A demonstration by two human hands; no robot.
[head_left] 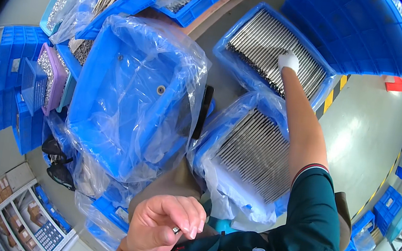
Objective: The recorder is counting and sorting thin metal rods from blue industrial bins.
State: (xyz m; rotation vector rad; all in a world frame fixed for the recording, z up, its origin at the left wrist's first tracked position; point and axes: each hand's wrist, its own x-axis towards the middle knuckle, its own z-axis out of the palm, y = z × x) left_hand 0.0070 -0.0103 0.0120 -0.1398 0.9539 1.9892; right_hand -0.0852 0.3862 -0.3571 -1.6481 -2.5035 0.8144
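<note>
My right hand (288,62), in a white glove, reaches far out to the blue crate (221,56) at the back right. Its fingers are curled down on the row of thin metal rods (264,32) lying side by side there. How many rods it grips is hidden. Close to my body, my left hand (162,226) is bare and pinches a small metal piece (176,230) between thumb and fingers. Only the dark end of that piece shows. A nearer crate, lined with clear plastic, holds more metal rods (258,153) beside white wrapping (233,185).
At centre left a large blue crate (92,86) lined with clear plastic holds a small ring (161,90). Stacked blue crates (356,29) rise at the far right. Baskets of small metal parts (55,76) stand left. A shelf with a keypad (48,236) is at lower left.
</note>
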